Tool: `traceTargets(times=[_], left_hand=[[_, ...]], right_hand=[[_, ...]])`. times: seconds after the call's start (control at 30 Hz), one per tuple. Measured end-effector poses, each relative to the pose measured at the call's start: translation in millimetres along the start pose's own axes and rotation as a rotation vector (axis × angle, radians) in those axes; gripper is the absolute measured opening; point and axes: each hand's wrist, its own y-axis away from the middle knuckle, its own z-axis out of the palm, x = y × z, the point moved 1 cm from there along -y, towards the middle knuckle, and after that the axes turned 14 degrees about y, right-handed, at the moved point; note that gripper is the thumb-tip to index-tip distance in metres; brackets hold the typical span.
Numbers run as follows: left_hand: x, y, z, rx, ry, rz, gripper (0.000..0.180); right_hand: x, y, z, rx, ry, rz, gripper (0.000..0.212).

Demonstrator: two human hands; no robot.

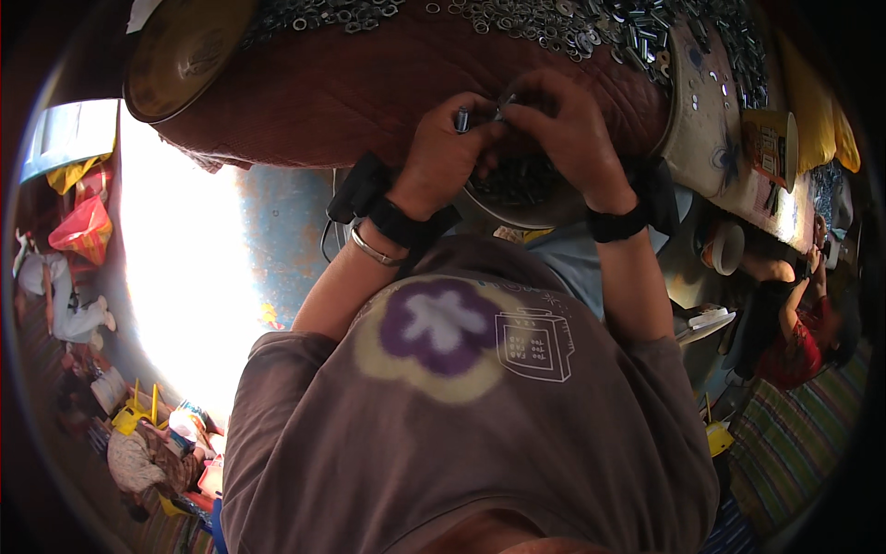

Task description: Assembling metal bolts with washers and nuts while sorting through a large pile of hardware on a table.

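Observation:
Both my hands are raised close together over the edge of a table with a reddish-brown cover (360, 92). The fingers of my left hand (438, 148) are curled round a small shiny metal cylinder (461, 119), one end of which sticks out. My right hand (572, 134) pinches a small shiny metal piece (500, 111) beside the left fingertips; its exact kind is hidden by the fingers. Below the hands sits a round bowl (503, 218) of dark metal parts, partly covered by my hands.
Loose nuts (346, 17), washers (577, 39) and metal cylinders (651, 37) lie along the table's far side. A round metal tray (148, 92) tilts at far left. A tub (771, 148) stands at right, near a person in red (798, 346). Other people sit at lower left.

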Motion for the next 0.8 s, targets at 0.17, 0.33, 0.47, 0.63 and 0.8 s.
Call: traceTargets(times=[0.17,0.33,0.47,0.63,0.8], left_hand=[[3.2,0.8,-7.3,0.086,0.047,0.025,0.017],[12.1,-0.6,-17.7,0.12,0.066,0.056,0.019],[14.3,-0.5,-28.8,0.133,0.079,0.074,0.018],[18.3,1.8,-29.1,0.159,0.103,0.083,0.018],[19.1,0.7,-34.8,0.135,0.178,0.098,0.019]], right_hand=[[-4.0,-21.8,0.6,0.052,0.174,-0.114,0.023],[7.5,-69.0,13.2,0.416,0.59,-0.338,0.02],[0.0,-75.2,24.5,0.379,0.835,-0.248,0.021],[8.3,-78.6,23.8,0.407,0.758,-0.294,0.015],[-3.0,-70.2,16.3,0.322,0.461,-0.248,0.014]])
